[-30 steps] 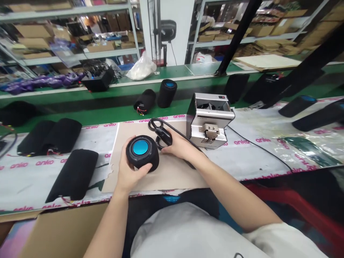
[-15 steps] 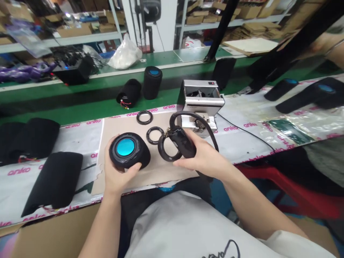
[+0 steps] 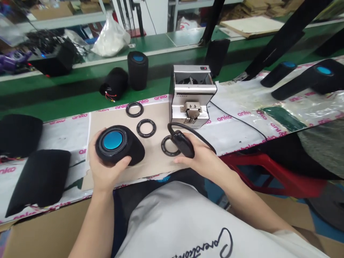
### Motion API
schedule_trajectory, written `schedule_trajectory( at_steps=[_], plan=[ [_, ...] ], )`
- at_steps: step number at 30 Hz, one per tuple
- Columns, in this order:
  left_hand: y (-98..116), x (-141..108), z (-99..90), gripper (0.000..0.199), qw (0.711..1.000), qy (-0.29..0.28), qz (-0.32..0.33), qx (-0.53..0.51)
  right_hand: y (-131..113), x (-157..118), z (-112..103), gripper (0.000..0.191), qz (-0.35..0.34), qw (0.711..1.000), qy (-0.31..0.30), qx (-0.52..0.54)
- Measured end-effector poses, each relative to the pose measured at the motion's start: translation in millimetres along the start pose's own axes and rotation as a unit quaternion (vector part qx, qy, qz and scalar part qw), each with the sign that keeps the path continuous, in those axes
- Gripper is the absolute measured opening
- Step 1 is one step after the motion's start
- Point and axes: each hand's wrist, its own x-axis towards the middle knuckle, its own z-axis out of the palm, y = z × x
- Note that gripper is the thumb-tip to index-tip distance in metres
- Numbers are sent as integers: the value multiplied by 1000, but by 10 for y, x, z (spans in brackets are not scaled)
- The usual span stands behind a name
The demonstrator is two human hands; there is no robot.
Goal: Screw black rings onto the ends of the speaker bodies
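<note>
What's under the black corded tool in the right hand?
A black ring lies on the cardboard sheet below the tool. Its right part is hidden by the tool and the right hand.

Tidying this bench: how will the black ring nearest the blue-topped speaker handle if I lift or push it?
The black ring looks thin and probably light, so it should lift easily, perhaps needing a fingertip under its edge. Lying flat on the cardboard sheet, it would likely slide rather than roll. Its narrow band may flex slightly.

Matt cloth speaker [image 3: 134, 150], glossy blue plastic top [image 3: 113, 140]
</note>
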Motion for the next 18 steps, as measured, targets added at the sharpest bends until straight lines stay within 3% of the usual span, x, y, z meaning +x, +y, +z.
schedule_trajectory(
  at_steps=[5, 10, 13, 18],
  plan=[
    [-48, 25, 18, 99, 999, 2, 19, -27, 68, -128, -15, 69, 23, 999, -36, -16],
    [-37, -1, 15, 101, 999, -4, 22, -24, 93, -211, -89, 68, 93, 992, 5, 84],
    [-32, -9, 13, 101, 999, -3, 25, -30, 64, -166, -120, 64, 61, 997, 2, 37],
    [25, 11, 20, 101, 999, -4, 24, -27, -31, 6, 21, 70, -47, 995, -63, -56]
  ],
)
